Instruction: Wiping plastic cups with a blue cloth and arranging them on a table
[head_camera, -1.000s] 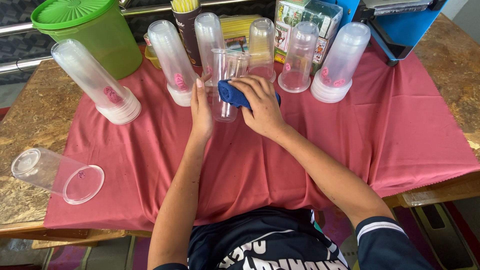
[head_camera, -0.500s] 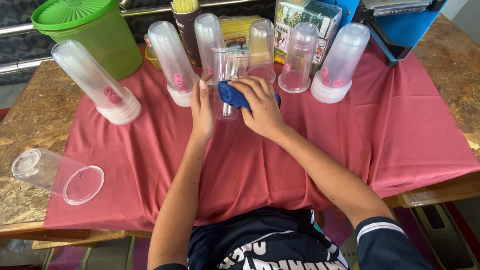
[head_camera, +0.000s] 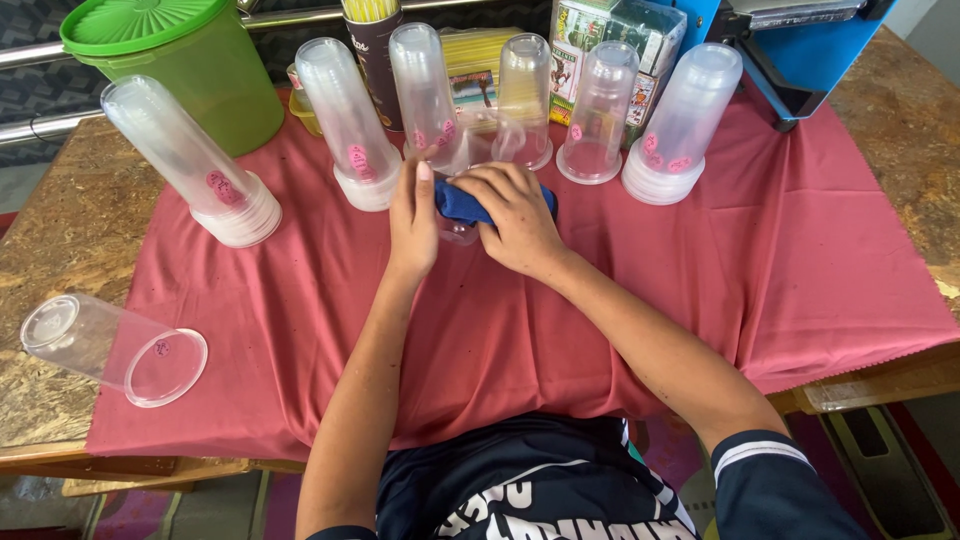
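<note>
Blue cloth (head_camera: 462, 203) pressed by right hand (head_camera: 515, 215) onto clear cup (head_camera: 455, 225) gripped by left hand (head_camera: 413, 215); wiping apparently midway, one cup (head_camera: 105, 340) lying apart.

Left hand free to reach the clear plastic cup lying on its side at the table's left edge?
Probably not right now: the left hand is steadying a clear cup that the right hand wipes with a blue cloth. The path to the toppled cup over the red cloth looks unobstructed.

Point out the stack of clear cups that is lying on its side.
The stack of cups at the near left edge of the table, half off the red cloth. All other stacks stand upside down.
</note>
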